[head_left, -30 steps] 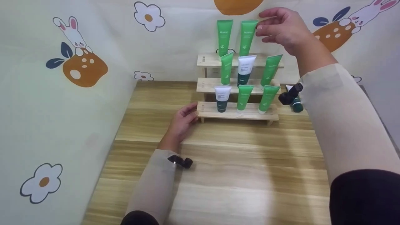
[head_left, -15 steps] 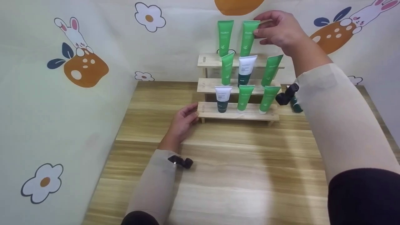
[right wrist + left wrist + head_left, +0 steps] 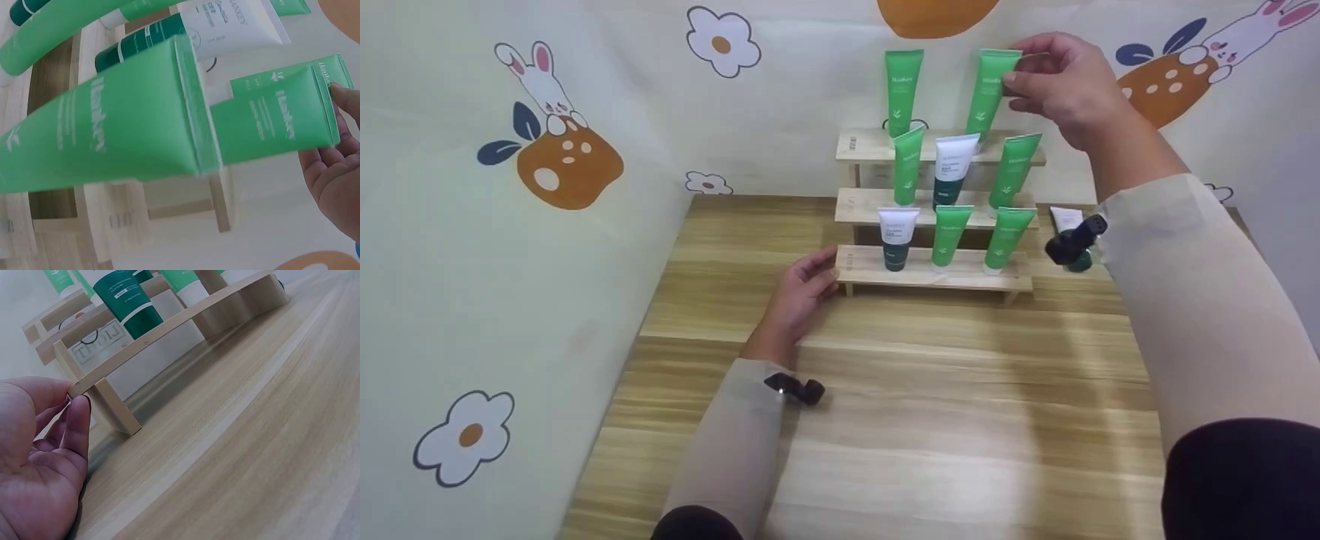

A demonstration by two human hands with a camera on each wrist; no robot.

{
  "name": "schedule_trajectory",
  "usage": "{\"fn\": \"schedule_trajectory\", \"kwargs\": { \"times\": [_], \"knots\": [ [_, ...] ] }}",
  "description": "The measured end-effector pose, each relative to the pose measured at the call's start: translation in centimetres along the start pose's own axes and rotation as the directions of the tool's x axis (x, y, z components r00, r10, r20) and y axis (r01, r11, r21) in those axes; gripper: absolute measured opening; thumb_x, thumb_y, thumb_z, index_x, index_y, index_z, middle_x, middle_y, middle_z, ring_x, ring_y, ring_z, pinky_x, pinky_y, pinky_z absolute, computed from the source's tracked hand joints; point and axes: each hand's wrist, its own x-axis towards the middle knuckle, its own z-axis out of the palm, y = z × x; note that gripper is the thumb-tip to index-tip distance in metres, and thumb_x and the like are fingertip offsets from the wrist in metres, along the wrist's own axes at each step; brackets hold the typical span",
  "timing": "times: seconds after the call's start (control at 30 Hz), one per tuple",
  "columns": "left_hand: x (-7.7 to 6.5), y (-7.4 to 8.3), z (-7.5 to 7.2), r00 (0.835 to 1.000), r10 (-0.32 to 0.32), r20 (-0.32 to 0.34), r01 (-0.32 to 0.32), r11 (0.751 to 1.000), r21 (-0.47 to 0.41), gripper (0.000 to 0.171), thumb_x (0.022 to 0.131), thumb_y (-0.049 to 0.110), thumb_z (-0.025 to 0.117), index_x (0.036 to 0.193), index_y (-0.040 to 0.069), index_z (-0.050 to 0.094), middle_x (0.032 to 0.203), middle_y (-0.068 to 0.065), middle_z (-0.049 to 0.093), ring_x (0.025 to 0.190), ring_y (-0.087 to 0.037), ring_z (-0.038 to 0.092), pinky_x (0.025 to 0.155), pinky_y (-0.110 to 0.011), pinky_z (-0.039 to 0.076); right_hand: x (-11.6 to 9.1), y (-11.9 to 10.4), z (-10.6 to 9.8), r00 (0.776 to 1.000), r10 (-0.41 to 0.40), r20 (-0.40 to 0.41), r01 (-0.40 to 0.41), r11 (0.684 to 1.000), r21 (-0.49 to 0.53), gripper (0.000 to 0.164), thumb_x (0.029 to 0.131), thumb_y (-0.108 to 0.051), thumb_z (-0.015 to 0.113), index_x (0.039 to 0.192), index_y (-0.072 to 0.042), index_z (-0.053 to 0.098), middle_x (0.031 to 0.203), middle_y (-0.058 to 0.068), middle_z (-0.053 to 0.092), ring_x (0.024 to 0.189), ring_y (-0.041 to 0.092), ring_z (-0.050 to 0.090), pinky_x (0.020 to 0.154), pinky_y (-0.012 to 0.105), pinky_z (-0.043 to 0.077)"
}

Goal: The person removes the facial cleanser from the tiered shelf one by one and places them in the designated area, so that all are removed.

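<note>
A three-step wooden display rack [image 3: 866,146] carries green squeeze tubes and white-and-dark-green ones, standing on their caps. My right hand [image 3: 1069,86] pinches a green tube [image 3: 988,90] by its upper right edge, at the top step. Another green tube [image 3: 903,90] stands to its left there. In the right wrist view the pinched tube [image 3: 275,115] sits behind a large near tube [image 3: 124,121]. My left hand [image 3: 802,292] holds the left end of the lowest step. The left wrist view shows that hand [image 3: 45,444] with thumb and finger at the board's corner [image 3: 84,385].
A white-and-green tube [image 3: 1066,219] lies on the wood-grain table [image 3: 885,420] right of the rack, partly behind the wrist camera [image 3: 1072,244]. The middle step holds a white-and-green tube [image 3: 952,165] between two green ones. A patterned backdrop [image 3: 780,112] stands close behind.
My right hand has closed on the right-hand green tube of the top step and shifted it to the right. The left hand stays at the rack's lowest step.
</note>
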Motion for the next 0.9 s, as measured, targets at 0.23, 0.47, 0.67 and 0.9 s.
{"fn": "schedule_trajectory", "kwargs": {
  "times": [0.23,0.47,0.67,0.9],
  "knots": [
    [0.0,0.1,0.2,1.0,0.005,-0.01,-0.005,1.0,-0.016,0.045,0.102,-0.001,0.065,0.147,0.002,0.061,0.146,-0.015,0.064,0.104,-0.012,0.067,0.085,-0.022,0.06,-0.9,1.1,-2.0,0.999,-0.018,-0.047,0.025,0.987,0.161,0.056,0.088,-0.023,0.087,0.139,-0.017,0.064,0.128,0.001,0.065,0.119,0.019,0.071,0.103,0.023,0.058],
    [-0.2,-0.1,0.2,1.0,-0.002,-0.015,0.001,0.999,-0.034,0.045,0.102,-0.003,0.064,0.146,0.001,0.061,0.145,-0.015,0.064,0.102,-0.012,0.067,0.084,-0.021,0.059,-1.5,2.1,-3.5,0.997,-0.008,-0.082,0.027,0.97,0.24,0.059,0.086,-0.023,0.09,0.139,-0.015,0.064,0.128,0.002,0.066,0.121,0.019,0.07,0.1,0.025,0.06],
    [-0.4,0.0,0.3,1.0,-0.005,-0.014,0.004,0.999,-0.042,0.046,0.102,-0.003,0.064,0.147,0.001,0.06,0.145,-0.015,0.064,0.102,-0.012,0.066,0.084,-0.021,0.059,-1.7,2.6,-4.6,0.996,-0.005,-0.093,0.035,0.945,0.324,0.055,0.087,-0.016,0.089,0.137,-0.012,0.064,0.127,0.004,0.067,0.118,0.021,0.071,0.094,0.029,0.063],
    [-0.2,0.1,0.3,1.0,-0.004,-0.009,0.004,0.998,-0.055,0.046,0.102,-0.003,0.064,0.147,0.0,0.059,0.14,-0.013,0.064,0.101,-0.012,0.065,0.084,-0.021,0.059,-2.6,3.4,-6.0,0.993,-0.021,-0.12,0.065,0.925,0.373,0.058,0.086,-0.015,0.089,0.138,-0.012,0.063,0.129,0.004,0.067,0.12,0.022,0.073,0.095,0.03,0.062]
  ]
}}
